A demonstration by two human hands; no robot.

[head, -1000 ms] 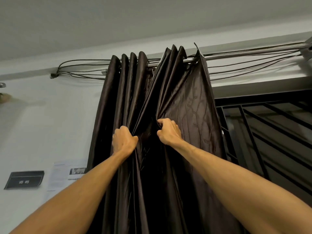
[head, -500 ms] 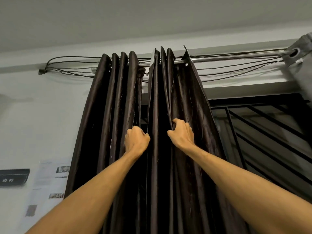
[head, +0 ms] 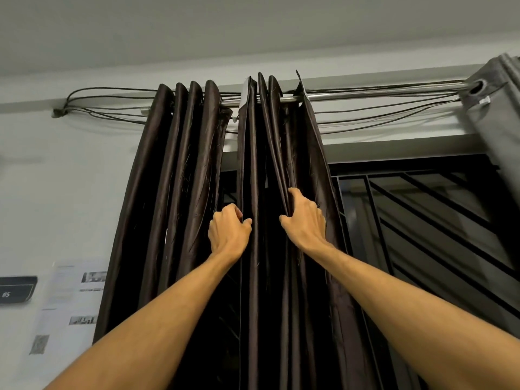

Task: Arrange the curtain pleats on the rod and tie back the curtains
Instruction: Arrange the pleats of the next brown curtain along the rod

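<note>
A dark brown curtain (head: 180, 170) hangs in tight pleats from a metal rod (head: 365, 94) near the ceiling. The pleats form two bunches with a narrow gap between them below the rod. My left hand (head: 228, 231) grips the left edge fold of the right bunch at mid height. My right hand (head: 305, 218) grips a fold further right in the same bunch, thumb pointing left. A grey curtain (head: 498, 114) hangs from the rod's right end.
Black cables (head: 380, 114) run along the wall beside the rod and gather in a knot (head: 57, 112) at the left. A dark window grille (head: 436, 226) fills the right. Papers and a dark sign (head: 17, 289) hang on the left wall.
The right pleats have been pulled straighter and closer together, opening a gap from the left bunch. Both hands moved right with the folds, and the view turned right, showing the grey curtain.
</note>
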